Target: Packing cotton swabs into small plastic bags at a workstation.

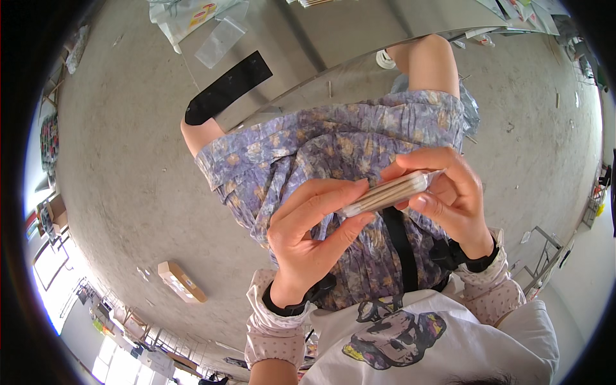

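Observation:
My left hand [308, 234] and my right hand [446, 192] together hold a small clear packet of thin wooden sticks with white tips [388, 192], like cotton swabs, above my lap. The left fingers pinch its left end from above and below. The right fingers wrap its right end, thumb underneath. Below the packet lies my purple floral skirt [321, 147], with both knees showing.
A metal table [333, 32] stands ahead with a black strip [228, 86] on its edge and clear plastic bags [221, 42] on top. A small cardboard box [181, 281] lies on the concrete floor [122, 160] at the left. Metal frames stand at the right.

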Demonstrator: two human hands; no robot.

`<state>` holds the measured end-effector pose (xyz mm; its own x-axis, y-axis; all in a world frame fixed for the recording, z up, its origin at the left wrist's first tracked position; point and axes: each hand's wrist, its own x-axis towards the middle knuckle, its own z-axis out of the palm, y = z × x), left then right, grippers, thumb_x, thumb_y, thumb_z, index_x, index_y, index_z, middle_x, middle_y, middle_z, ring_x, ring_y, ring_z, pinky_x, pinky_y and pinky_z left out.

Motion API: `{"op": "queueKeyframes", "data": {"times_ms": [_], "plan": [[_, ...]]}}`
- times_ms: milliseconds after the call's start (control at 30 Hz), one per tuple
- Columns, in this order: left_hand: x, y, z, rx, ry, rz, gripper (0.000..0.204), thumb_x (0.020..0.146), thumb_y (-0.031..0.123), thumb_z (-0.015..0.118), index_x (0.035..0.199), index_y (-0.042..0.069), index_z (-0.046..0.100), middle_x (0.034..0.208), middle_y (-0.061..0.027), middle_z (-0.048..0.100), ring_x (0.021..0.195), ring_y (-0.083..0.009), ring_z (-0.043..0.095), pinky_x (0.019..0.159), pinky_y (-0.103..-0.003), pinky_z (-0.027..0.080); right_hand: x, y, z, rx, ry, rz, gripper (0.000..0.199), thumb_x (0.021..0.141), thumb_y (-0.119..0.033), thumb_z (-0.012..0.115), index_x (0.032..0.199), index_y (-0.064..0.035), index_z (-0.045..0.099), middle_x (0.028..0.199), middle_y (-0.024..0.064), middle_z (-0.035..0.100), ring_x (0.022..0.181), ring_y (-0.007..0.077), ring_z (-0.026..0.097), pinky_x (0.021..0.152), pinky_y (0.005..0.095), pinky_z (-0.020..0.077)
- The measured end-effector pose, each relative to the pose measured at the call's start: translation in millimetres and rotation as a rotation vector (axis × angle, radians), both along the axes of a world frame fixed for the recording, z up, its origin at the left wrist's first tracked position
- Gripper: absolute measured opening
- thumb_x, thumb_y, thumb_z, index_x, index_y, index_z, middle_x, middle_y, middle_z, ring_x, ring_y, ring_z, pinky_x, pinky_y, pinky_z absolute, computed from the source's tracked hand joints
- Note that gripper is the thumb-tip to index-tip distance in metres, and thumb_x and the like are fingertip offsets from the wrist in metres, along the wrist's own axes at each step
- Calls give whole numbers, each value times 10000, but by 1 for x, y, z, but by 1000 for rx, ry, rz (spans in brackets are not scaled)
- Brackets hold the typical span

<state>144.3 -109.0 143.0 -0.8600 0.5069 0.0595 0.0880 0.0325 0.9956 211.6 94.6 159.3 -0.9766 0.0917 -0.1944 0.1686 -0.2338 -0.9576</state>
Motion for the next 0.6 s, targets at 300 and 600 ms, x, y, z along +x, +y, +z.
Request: {"op": "queueKeyframes", "data": {"times_ms": [300, 600], "plan": [[-3, -3, -2, 73, -242, -39, 349, 810, 89, 756, 1134, -23, 689, 1187, -158, 657, 1070, -238, 631, 912, -337, 505, -4, 2, -5, 280, 289, 81, 241, 796, 24, 719, 1035, -1, 697, 1111, 163, 687, 1063, 302, 663, 881, 385, 523], [-4, -2, -6, 222, -369, -179, 384, 895, 141, 628, 1237, -35, 629, 1316, -190, 564, 1200, -268, 550, 1017, -400, 433, -5, 3, -5, 251, 353, 106, 273, 790, -18, 747, 1054, 4, 684, 1115, 171, 678, 1044, 308, 663, 892, 416, 515]]}}
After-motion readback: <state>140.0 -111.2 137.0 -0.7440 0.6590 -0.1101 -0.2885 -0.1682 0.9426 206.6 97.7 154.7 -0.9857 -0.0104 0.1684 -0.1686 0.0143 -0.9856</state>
